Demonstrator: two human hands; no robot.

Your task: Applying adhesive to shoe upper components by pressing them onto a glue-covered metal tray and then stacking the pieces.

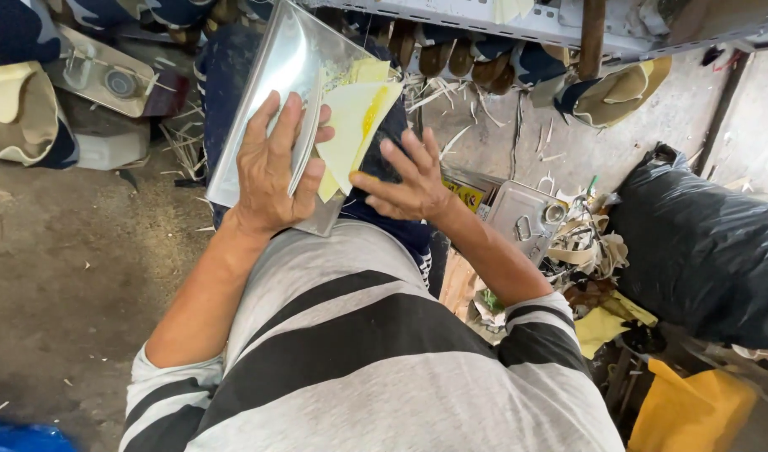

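My left hand lies flat on a shiny metal sheet that rests tilted on my lap, its fingers curled over the sheet's right edge. A pale yellow piece of material sticks out from behind that edge, with a wet amber smear on it. My right hand hovers just right of the yellow piece, fingers spread, the fingertips close to or touching its lower corner. Dark blue fabric lies under both hands on my lap.
A square metal tin with a cap stands to the right among scraps. A black plastic bag fills the right side, yellow sheets below it. Hats and another tin lie at the left on the concrete floor.
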